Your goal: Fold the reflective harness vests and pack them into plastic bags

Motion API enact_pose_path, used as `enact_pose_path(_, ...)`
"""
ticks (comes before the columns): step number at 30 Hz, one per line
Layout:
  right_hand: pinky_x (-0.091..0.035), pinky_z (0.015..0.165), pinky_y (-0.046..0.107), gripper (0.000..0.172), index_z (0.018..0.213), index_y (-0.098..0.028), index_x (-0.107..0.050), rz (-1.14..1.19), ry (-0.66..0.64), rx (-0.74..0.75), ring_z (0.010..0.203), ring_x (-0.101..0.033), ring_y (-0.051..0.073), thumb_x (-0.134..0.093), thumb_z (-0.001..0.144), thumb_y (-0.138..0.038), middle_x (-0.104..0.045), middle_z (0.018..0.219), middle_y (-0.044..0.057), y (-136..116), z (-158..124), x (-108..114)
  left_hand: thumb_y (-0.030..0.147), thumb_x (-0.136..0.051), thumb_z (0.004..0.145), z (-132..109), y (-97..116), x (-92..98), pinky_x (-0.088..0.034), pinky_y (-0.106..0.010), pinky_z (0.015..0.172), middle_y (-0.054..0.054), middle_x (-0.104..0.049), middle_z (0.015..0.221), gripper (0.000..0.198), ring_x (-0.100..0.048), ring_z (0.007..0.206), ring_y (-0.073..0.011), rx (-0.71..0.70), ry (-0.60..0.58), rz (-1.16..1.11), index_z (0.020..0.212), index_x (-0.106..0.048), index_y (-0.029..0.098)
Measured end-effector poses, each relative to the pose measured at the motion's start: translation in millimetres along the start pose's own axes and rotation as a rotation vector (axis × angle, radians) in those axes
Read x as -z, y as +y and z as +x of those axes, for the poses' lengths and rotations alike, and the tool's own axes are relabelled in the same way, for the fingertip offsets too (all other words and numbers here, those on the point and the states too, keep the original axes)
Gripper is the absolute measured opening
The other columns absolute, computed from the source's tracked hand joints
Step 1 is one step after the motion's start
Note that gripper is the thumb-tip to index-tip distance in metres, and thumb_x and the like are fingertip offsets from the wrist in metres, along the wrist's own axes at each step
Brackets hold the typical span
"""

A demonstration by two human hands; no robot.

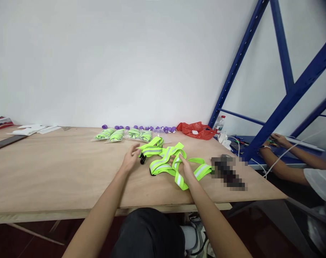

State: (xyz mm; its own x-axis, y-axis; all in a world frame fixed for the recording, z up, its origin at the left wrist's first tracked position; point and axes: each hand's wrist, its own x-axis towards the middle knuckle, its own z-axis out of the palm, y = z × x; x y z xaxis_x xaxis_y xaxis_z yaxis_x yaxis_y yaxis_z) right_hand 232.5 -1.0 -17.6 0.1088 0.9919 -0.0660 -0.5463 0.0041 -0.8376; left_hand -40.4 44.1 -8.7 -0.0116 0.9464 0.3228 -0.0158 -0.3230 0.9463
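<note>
A neon yellow-green reflective vest, made of straps with silver stripes, lies in a loose tangle on the wooden table. My left hand is at its left end with fingers apart, the fingertips close to a strap; whether they touch it I cannot tell. Just right of that hand is a black buckle. My right hand grips a looped strap, which runs over the fingers and hides part of them. One strap stretches right, toward a blurred-out dark object.
Several bagged reflective bundles lie behind, before a row of purple rolls. A red plastic bag and a bottle stand back right, by a blue metal frame. Another person's arms work beyond. Papers lie far left.
</note>
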Motion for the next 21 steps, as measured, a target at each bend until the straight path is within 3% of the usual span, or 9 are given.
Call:
enact_pose_path(3, -0.060, 0.070, 0.044, 0.038, 0.091, -0.023, -0.063, 0.037, 0.030, -0.003, 0.083, -0.073, 0.029, -0.081, 0.069, -0.046, -0.075, 0.084, 0.006, -0.5, 0.1, -0.1, 0.042, -0.084, 0.068, -8.1, 2.1, -5.8, -0.042, -0.041, 0.103, -0.010, -0.065, 0.128, 0.052, -0.054, 0.121, -0.0355, -0.053, -0.131, 0.168, 0.115, -0.071, 0.023)
enact_pose_path(6, -0.060, 0.066, 0.043, 0.037, 0.090, -0.022, -0.063, 0.033, 0.036, 0.024, 0.079, -0.073, 0.029, -0.080, 0.067, -0.047, -0.074, 0.076, 0.004, 3.0, 2.9, 1.2, 0.037, -0.090, 0.058, -10.8, 4.7, -7.5, -0.041, -0.044, 0.102, -0.011, -0.068, 0.115, 0.049, -0.055, 0.115, -0.0385, -0.091, -0.220, 0.268, 0.102, -0.074, 0.023)
enact_pose_path(9, -0.059, 0.066, 0.042, 0.040, 0.094, -0.022, -0.064, 0.017, 0.044, 0.085, 0.078, -0.073, 0.029, -0.080, 0.065, -0.044, -0.074, 0.077, 0.003, 8.4, 5.5, 2.1, 0.039, -0.087, 0.060, -9.7, 5.5, -9.8, -0.044, -0.044, 0.095, -0.010, -0.068, 0.092, 0.029, -0.057, 0.104, -0.0375, -0.120, -0.284, 0.401, 0.078, -0.071, 0.023)
enact_pose_path(11, -0.059, 0.066, 0.041, 0.040, 0.095, -0.022, -0.064, 0.021, 0.056, 0.099, 0.077, -0.073, 0.028, -0.080, 0.064, -0.042, -0.075, 0.079, 0.003, 10.8, 5.8, 1.9, 0.040, -0.085, 0.062, -9.1, 5.6, -12.0, -0.044, -0.043, 0.094, -0.010, -0.067, 0.088, 0.026, -0.056, 0.103, -0.0366, -0.133, -0.286, 0.420, 0.073, -0.069, 0.023)
enact_pose_path(15, -0.059, 0.065, 0.038, 0.038, 0.093, -0.023, -0.065, 0.046, 0.042, 0.089, 0.073, -0.072, 0.026, -0.080, 0.064, -0.041, -0.074, 0.079, 0.002, 10.9, 3.7, 0.4, 0.045, -0.083, 0.065, -10.3, 5.1, -13.1, -0.045, -0.037, 0.086, -0.008, -0.069, 0.092, 0.034, -0.058, 0.093, -0.0304, -0.126, -0.192, 0.353, 0.088, -0.071, 0.022)
enact_pose_path(17, -0.059, 0.063, 0.038, 0.037, 0.092, -0.023, -0.065, 0.049, 0.044, 0.094, 0.071, -0.072, 0.025, -0.081, 0.063, -0.041, -0.074, 0.078, 0.001, 10.0, 3.0, -0.2, 0.045, -0.083, 0.066, -10.6, 4.6, -10.6, -0.045, -0.033, 0.078, -0.005, -0.068, 0.086, 0.034, -0.058, 0.084, -0.0253, -0.082, -0.129, 0.293, 0.085, -0.069, 0.020)
enact_pose_path(21, -0.059, 0.062, 0.039, 0.039, 0.090, -0.024, -0.063, -0.021, 0.059, 0.122, 0.071, -0.072, 0.026, -0.081, 0.063, -0.045, -0.074, 0.075, 0.002, 9.6, 4.5, -0.2, 0.041, -0.085, 0.066, -8.8, 2.6, -3.4, -0.040, -0.024, 0.057, -0.001, -0.061, 0.069, 0.032, -0.054, 0.064, -0.0154, 0.149, -0.080, -0.132, 0.073, -0.065, 0.017)
